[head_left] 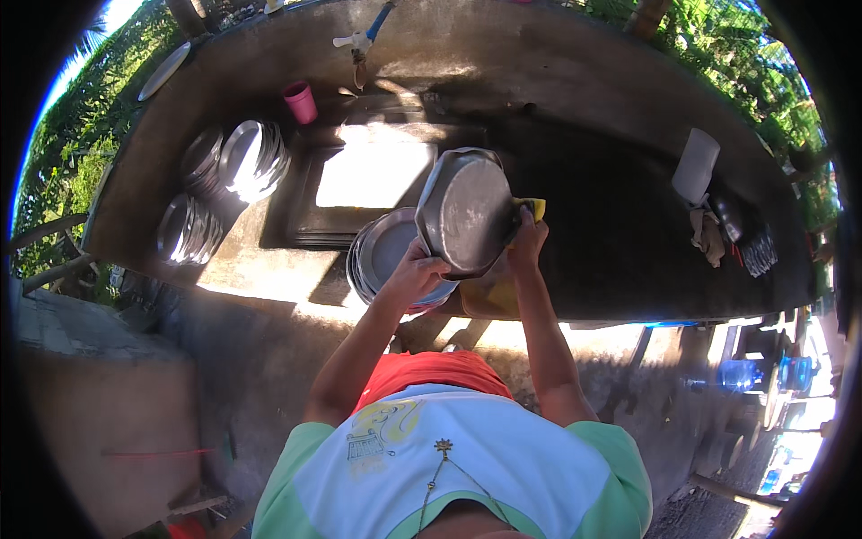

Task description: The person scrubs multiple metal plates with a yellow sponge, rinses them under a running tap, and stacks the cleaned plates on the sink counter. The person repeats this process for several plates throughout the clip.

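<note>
My left hand (420, 272) is closed on the lower left rim of a grey plate (467, 214) with a wavy edge. The plate is raised and tilted above the concrete counter. At the plate's right edge, my right hand (528, 241) is closed around a yellow sponge (537, 208); part of the sponge is hidden by the fingers. Under and left of the raised plate stands a stack of round plates (389, 244), partly covered by my left hand and forearm.
A sunken square basin (305, 211) lies behind the stack. Beyond it are a pink cup (301, 102) and a tap (357, 41) with a blue hose. Plate stacks (251, 162) lean at the left. A white container (696, 166), cloth (708, 236) and cutlery (759, 253) lie right.
</note>
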The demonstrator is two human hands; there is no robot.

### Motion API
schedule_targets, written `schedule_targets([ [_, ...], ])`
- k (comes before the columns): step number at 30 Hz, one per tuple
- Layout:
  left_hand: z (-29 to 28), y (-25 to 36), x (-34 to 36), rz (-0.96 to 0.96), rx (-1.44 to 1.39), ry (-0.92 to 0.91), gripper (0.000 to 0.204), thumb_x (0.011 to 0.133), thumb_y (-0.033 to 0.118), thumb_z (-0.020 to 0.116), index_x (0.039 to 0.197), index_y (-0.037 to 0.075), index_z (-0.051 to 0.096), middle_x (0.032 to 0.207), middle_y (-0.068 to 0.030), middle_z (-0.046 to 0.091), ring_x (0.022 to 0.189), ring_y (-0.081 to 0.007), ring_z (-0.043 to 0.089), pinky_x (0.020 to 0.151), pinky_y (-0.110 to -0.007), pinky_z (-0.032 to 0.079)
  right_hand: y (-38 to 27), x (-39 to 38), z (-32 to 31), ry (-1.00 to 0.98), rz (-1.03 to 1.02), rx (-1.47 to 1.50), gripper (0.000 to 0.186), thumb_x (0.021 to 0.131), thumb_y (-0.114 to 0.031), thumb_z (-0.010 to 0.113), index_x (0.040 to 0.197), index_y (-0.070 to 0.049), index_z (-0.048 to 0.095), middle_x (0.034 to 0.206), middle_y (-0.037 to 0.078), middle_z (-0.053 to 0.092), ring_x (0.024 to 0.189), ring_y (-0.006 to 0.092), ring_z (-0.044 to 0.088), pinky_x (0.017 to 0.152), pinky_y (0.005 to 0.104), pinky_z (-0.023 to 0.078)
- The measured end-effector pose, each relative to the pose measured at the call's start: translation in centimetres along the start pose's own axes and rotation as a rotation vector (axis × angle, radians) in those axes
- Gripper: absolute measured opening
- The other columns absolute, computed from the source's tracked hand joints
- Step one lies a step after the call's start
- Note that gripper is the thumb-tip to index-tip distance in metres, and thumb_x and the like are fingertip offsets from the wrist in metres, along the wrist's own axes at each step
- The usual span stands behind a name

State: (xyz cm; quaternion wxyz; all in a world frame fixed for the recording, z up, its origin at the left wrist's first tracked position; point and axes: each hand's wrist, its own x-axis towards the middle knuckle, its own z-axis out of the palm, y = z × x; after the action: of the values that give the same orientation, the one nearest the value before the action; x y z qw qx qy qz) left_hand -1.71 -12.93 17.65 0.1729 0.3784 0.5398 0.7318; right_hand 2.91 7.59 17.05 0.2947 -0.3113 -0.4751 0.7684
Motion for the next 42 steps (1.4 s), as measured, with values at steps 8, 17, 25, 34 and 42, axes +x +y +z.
schedule_targets([
  [8, 1.4, 0.8, 2.5, -0.461, -0.658, 0.133, 0.032, 0.066, -0.011, 0.052, 0.097, -0.001, 0.053, 0.084, -0.0051, 0.058, 0.074, -0.0111, 0.058, 0.062, -0.024, 0.047, -2.1, -2.9, 6.4, -0.567, -1.245, -0.807, 0.036, 0.090, -0.018, 0.044, 0.121, -0.002, 0.050, 0.130, 0.019, 0.043, 0.127, 0.0328, 0.032, 0.103, 0.0394, 0.028],
  [17, 0.8, 3.7, -3.8, -0.079, 0.859, -0.180, 0.039, 0.080, 0.011, 0.057, 0.119, 0.015, 0.053, 0.112, -0.0046, 0.059, 0.107, -0.0207, 0.054, 0.092, -0.040, 0.038, 7.5, 3.2, -2.9, -0.117, -0.696, -0.999, 0.034, 0.083, -0.016, 0.049, 0.114, -0.002, 0.053, 0.103, 0.018, 0.056, 0.096, 0.0353, 0.052, 0.085, 0.0453, 0.039],
  [25, -1.0, 0.8, -8.8, -0.159, 1.421, -0.043, 0.033, 0.077, 0.010, 0.056, 0.108, 0.021, 0.061, 0.119, 0.0001, 0.056, 0.126, -0.0298, 0.035, 0.103, -0.062, 0.004, 9.0, 2.5, -1.7, -0.407, -0.252, -0.609, 0.060, 0.083, -0.039, 0.056, 0.129, -0.003, 0.039, 0.119, 0.017, 0.050, 0.112, 0.0283, 0.047, 0.095, 0.0385, 0.035],
  [34, -8.6, -3.8, -13.3, -0.837, -0.069, 0.950, 0.080, 0.080, 0.048, 0.055, 0.141, 0.020, 0.010, 0.146, -0.0120, 0.014, 0.134, -0.0327, 0.014, 0.099, -0.059, 0.016, 12.9, 9.5, 5.5, -0.879, 0.898, -0.256, 0.066, 0.081, -0.058, 0.051, 0.120, -0.005, 0.049, 0.107, 0.010, 0.059, 0.098, 0.0176, 0.056, 0.086, 0.0340, 0.045],
  [42, -11.0, -11.7, -12.4, -0.777, -0.449, 0.722, 0.080, 0.082, 0.062, 0.044, 0.140, 0.026, 0.003, 0.139, -0.0101, 0.027, 0.123, -0.0298, 0.035, 0.090, -0.058, 0.034, 12.4, 7.8, 7.9, -0.762, 0.983, -0.126, 0.057, 0.085, -0.056, 0.044, 0.108, -0.006, 0.058, 0.091, 0.008, 0.063, 0.081, 0.0163, 0.061, 0.076, 0.0320, 0.050],
])
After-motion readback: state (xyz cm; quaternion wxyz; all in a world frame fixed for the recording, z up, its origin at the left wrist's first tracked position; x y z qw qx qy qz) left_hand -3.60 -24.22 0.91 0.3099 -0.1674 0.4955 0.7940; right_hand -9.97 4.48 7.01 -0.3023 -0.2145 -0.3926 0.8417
